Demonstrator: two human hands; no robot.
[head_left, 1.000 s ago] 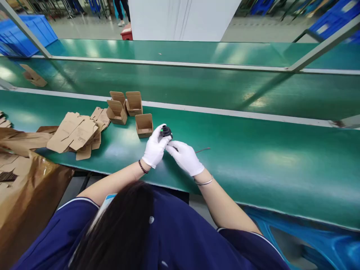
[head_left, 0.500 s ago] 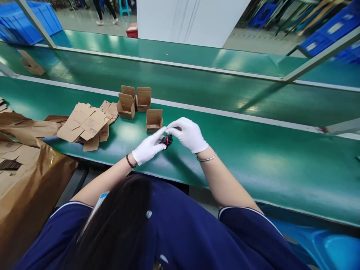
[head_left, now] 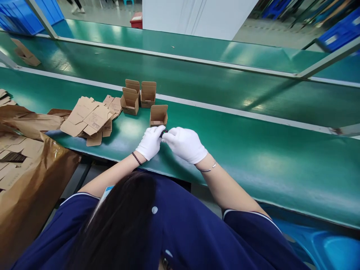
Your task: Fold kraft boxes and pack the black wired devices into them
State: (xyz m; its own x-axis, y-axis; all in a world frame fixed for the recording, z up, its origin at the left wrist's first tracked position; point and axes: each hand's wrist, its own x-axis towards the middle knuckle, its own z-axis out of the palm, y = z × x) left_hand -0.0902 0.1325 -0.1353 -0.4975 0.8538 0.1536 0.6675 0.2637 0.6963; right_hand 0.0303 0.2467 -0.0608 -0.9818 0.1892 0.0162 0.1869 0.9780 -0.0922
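White-gloved left hand point(head_left: 150, 143), right hand point(head_left: 185, 144) | black part point(head_left: 164, 131) | brown cartons point(head_left: 158, 115) | green bench point(head_left: 281, 165) | navy uniform point(head_left: 191, 232)

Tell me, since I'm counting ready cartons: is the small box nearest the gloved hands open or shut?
Open. The small box stands upright with its lid flap raised; inside looks empty.

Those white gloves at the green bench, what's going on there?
A person in white gloves holds a small black part between both hands, left hand and right hand, just above the green bench. Right behind it stands an open little cardboard box, with three more open boxes beyond and a pile of flat, unfolded cartons to the left.
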